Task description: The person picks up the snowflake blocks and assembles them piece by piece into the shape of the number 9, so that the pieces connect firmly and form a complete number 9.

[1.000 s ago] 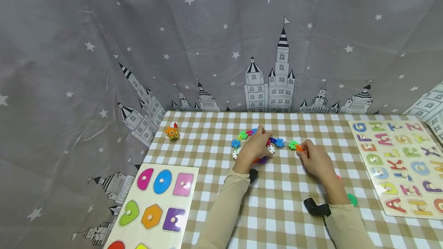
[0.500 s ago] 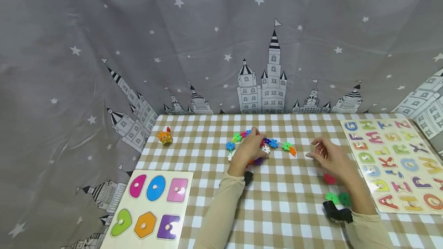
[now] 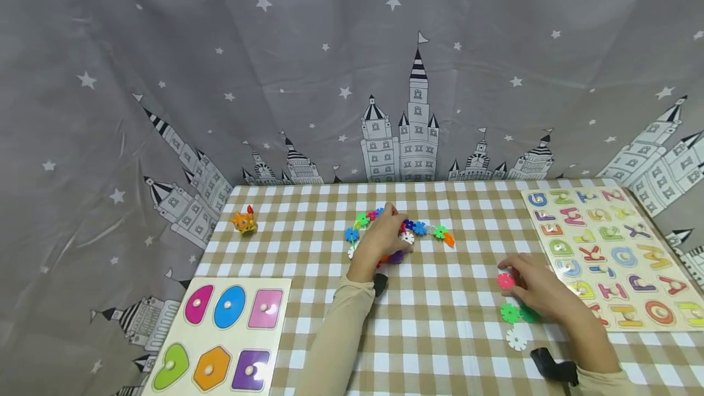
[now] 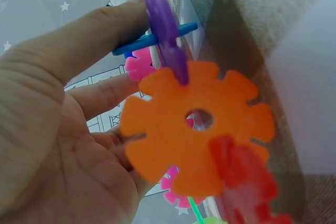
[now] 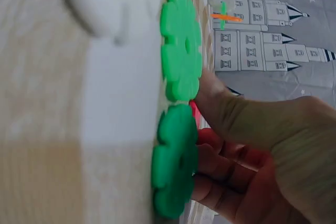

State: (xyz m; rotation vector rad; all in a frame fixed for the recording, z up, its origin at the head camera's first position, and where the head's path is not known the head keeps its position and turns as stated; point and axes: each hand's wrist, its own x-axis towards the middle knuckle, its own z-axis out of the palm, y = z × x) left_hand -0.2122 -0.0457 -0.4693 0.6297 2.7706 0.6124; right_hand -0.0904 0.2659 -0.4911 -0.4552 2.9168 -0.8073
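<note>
My left hand (image 3: 381, 238) grips a curved chain of linked snowflake discs (image 3: 420, 228). In the left wrist view, its thumb lies against a purple disc (image 4: 167, 35) joined to an orange disc (image 4: 231, 93); part of the chain is hidden by the hand. An orange disc (image 3: 449, 239) forms the chain's right end. On the right, my right hand (image 3: 541, 289) has thumb and fingers spread around a loose pink disc (image 3: 505, 280). Close by lie a light green disc (image 3: 509, 313), a darker green disc (image 5: 176, 161) partly under the hand, and a white disc (image 3: 516, 339).
A shape puzzle board (image 3: 220, 335) lies at front left, and an alphabet puzzle board (image 3: 591, 274) at right, partly beneath the right forearm. A small orange toy figure (image 3: 244, 221) stands at back left. A grey castle-print curtain (image 3: 308, 66) rises behind the checked tablecloth (image 3: 429, 335).
My right hand let go of the orange disc at the chain's end and moved right and nearer to the pink disc. My left hand stays on the chain. The head view turned rightward.
</note>
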